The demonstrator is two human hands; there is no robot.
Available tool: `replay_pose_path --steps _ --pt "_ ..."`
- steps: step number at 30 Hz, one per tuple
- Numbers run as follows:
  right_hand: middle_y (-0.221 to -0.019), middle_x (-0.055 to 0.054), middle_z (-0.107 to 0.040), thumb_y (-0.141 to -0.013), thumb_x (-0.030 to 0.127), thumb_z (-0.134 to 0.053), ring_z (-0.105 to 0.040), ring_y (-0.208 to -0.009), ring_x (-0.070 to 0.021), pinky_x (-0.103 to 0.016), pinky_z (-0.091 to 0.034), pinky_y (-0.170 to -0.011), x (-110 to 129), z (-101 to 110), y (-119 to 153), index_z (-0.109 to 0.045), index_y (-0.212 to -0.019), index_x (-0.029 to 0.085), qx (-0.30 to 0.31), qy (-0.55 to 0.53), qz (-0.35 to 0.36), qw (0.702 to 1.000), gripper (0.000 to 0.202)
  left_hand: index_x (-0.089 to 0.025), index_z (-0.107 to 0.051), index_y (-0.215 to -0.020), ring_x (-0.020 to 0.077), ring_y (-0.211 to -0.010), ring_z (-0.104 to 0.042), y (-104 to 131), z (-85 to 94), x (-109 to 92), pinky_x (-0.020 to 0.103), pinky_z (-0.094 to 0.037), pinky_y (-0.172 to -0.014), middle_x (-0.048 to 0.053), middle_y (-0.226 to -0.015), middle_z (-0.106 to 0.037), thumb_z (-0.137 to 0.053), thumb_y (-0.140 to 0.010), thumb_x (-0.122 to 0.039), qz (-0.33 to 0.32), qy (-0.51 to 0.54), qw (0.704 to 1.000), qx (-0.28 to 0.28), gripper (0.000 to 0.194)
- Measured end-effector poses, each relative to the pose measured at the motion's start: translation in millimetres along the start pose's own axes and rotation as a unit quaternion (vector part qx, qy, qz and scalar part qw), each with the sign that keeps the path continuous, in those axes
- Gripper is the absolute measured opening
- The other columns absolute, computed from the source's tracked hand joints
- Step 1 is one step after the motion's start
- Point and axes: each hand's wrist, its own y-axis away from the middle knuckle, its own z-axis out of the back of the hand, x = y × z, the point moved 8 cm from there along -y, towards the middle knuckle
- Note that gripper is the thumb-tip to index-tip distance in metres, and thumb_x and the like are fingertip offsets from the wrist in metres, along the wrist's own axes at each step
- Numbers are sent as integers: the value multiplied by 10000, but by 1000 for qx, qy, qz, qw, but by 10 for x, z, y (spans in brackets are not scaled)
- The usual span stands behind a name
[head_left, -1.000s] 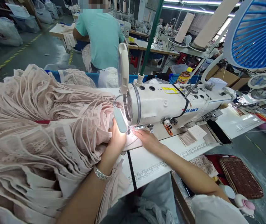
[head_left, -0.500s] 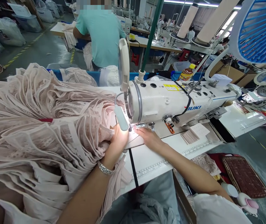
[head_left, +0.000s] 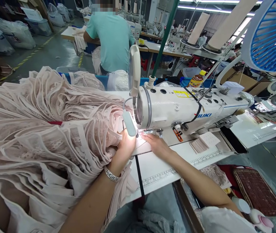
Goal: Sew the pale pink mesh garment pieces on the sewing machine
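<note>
White worktable (head_left: 156, 163), marked with a printed scale, crossed the centre of the frame, its near edge in the lower centre. Pleated pale-pink fabric pieces (head_left: 62, 139) were heaped over the left half. At mid-frame, a piece of pale cloth (head_left: 141, 147) lay beneath the head of the sewing machine (head_left: 169, 106), beside a lit lamp (head_left: 129, 123). The left hand (head_left: 126, 144) rested curved at the cloth's left side; its fingertips were partly hidden, and its grip could not be told. The right hand (head_left: 157, 146) reached in from the right, fingers extended, tips at the cloth near the presser foot (head_left: 137, 134); whether it pinched was unclear. As a judgement, such thin cloth called for light, even guidance from both sides, flat and unstretched, with fingertips clear of the needle and the heap not dragging. Beyond, a bottle (head_left: 196, 80) stood right of centre, and a person in a teal shirt (head_left: 111, 40) sat at upper centre-left.
</note>
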Motion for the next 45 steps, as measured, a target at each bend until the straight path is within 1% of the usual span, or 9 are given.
replay_pose_path --steps 11,16,26,31,34,37,40,42,45 --pt "-1346 -68 -601 -874 -21 -326 -586 -1164 -219 -352 -518 -929 51 65 -39 -540 -1391 214 -6 -2 -15 1000 607 -203 -585 -832 269 -909 -648 -2 -36 23 392 -520 -850 114 -876 -655 -458 -880 -292 -21 37 999 8 163" --pt "-1303 -75 -624 -840 -53 -300 -598 -1115 -238 -360 -514 -874 70 73 -78 -539 -1388 211 24 13 -30 999 653 -203 -579 -780 251 -809 -642 -10 -34 -11 369 -519 -774 106 -813 -643 -455 -884 -289 -28 33 999 19 183" --pt "-1211 -66 -660 -815 -44 -305 -620 -1021 -233 -341 -518 -796 86 94 -83 -532 -1394 239 14 30 -17 999 684 -196 -566 -766 256 -794 -626 -9 9 -42 359 -507 -729 111 -792 -634 -446 -877 -240 -11 -16 1000 10 169" --pt "-1287 -62 -630 -826 -23 -311 -610 -1077 -226 -336 -529 -828 60 75 -75 -510 -1420 245 24 23 -25 999 681 -154 -603 -1004 301 -981 -598 101 118 -175 421 -478 -869 166 -1034 -632 -396 -894 -179 -43 -68 996 -27 236" --pt "-1310 -62 -618 -834 -9 -314 -605 -1095 -222 -335 -532 -854 46 59 -71 -505 -1426 235 27 20 -33 999 668 -142 -619 -1024 320 -1020 -573 258 114 -305 430 -460 -881 181 -1091 -615 -383 -885 -120 -113 -170 979 -2 275" --pt "-1303 -59 -624 -825 -16 -310 -602 -1095 -212 -332 -529 -884 51 59 -73 -512 -1419 226 20 17 -33 999 674 -141 -667 -903 320 -978 -591 429 -33 -358 401 -464 -828 160 -959 -643 -391 -849 -39 -216 -307 923 82 299" --pt "-1298 -60 -627 -819 -25 -305 -600 -1097 -213 -339 -531 -892 61 62 -78 -530 -1406 231 15 11 -30 999 679 -110 -676 -1073 316 -951 -611 491 -101 -316 386 -465 -772 173 -952 -655 -355 -874 -26 -261 -402 871 107 387" --pt "-1305 -60 -621 -826 -25 -299 -598 -1102 -214 -342 -533 -891 59 67 -77 -529 -1407 243 13 6 -33 999 680 -107 -663 -1132 319 -944 -613 480 -106 -309 393 -462 -763 178 -969 -656 -343 -879 -25 -268 -418 862 106 416" --pt "-1320 -65 -610 -857 2 -304 -602 -1105 -225 -357 -538 -890 38 56 -67 -520 -1415 250 20 -3 -43 999 648 -125 -687 -992 339 -991 -591 445 -67 -341 427 -456 -836 168 -956 -638 -411 -906 -105 -262 -392 877 92 290"
